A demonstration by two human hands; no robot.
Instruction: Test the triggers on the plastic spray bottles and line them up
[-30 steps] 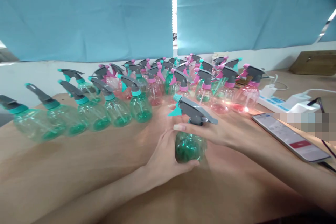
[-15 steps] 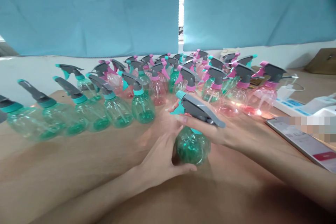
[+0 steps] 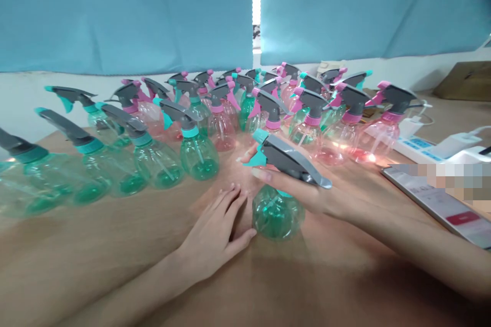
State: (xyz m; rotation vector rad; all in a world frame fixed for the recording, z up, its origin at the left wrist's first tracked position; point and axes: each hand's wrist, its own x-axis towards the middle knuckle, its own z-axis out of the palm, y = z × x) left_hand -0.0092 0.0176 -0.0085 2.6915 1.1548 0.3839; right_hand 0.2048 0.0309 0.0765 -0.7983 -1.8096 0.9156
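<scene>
- Left hand has left the bottle, loosely spread, holding nothing.
- Right hand curls round its neck, sprayer already on.
- Sprayer-topped bottles stand toward the table's far edge.

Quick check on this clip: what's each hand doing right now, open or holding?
Left hand: open, holding nothing, beside the nearest green spray bottle.
Right hand: closed, holding that bottle around its neck, under the spray head.
</scene>
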